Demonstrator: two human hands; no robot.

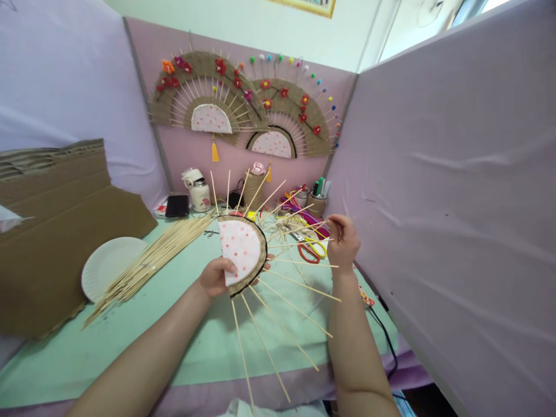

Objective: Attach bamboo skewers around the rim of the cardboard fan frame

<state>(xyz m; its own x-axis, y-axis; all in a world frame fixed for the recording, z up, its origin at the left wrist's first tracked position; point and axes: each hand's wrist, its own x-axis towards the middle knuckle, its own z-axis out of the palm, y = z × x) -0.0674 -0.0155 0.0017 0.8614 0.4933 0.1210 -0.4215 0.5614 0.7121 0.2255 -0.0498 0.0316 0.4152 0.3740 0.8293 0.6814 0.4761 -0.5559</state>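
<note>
My left hand (216, 277) grips a half-round fan piece (243, 246), thumb on its front and the other fingers behind. The piece has a white face with pink dots, a twine-wrapped rim and a black edge. Thin bamboo sticks (299, 284) fan out from its curved side, upward, rightward and down. My right hand (344, 243) is closed in a pinch at the right, at the outer tip of one stick. Its fingertips are small in view, and a second stick's end meets the same hand lower down.
Left on the green table lie a bundle of bamboo sticks (152, 255), a paper plate (108, 263) and cardboard (56, 231). Behind are a phone (177, 205), a bottle (200, 194), scissors (309, 252) and a pen cup (318, 204). Two decorated fans (217, 63) hang on the back panel.
</note>
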